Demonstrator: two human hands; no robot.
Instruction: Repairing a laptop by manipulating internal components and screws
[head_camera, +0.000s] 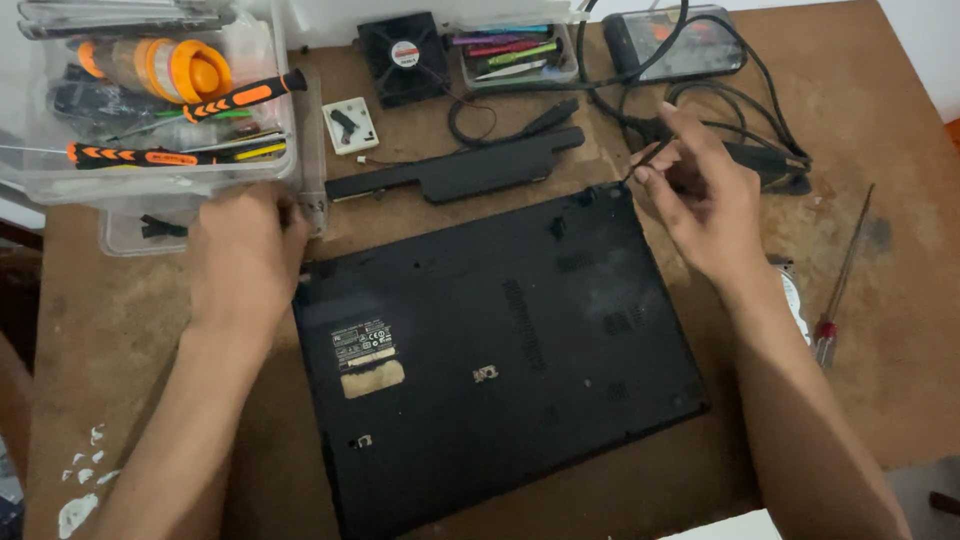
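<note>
Your left hand (245, 255) hides its own fingertips and the laptop's (500, 350) upper-left corner; the lower frame edge cuts your forearms.

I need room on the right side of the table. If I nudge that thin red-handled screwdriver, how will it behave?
The thin red-handled screwdriver lies flat on the brown wooden table, so it cannot tip. Its round handle and slim shaft suggest it would probably roll under a sideways push. It looks light and stiff, likely sliding easily if pushed lengthwise.
</note>
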